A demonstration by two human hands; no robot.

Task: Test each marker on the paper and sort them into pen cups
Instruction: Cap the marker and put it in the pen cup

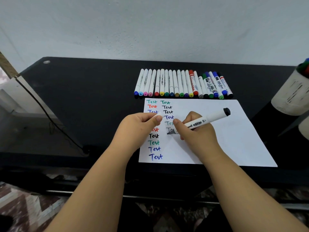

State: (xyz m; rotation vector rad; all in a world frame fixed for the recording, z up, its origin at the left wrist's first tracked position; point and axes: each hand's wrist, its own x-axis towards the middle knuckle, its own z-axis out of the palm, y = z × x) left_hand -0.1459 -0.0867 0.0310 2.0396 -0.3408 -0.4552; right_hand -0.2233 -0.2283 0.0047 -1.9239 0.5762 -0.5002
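Observation:
My right hand (pixel 195 131) grips a white marker with a black end (pixel 210 119), its dark tip touching the white paper (pixel 225 139) at a half-written black "Test". My left hand (pixel 140 124) pinches a small white cap (pixel 158 115) above the paper's left side. The sheet carries two columns of "Test" words in green, red, blue and black. Behind the paper lies a row of several capped markers (pixel 180 84) with coloured ends. A white pen cup (pixel 292 91) with markers in it stands at the right edge, and part of a second cup (pixel 304 129) shows below it.
The black table (pixel 83 97) stands against a white wall. A dark cable (pixel 50 121) runs down the left side to the table's front edge. Patterned floor shows below the table.

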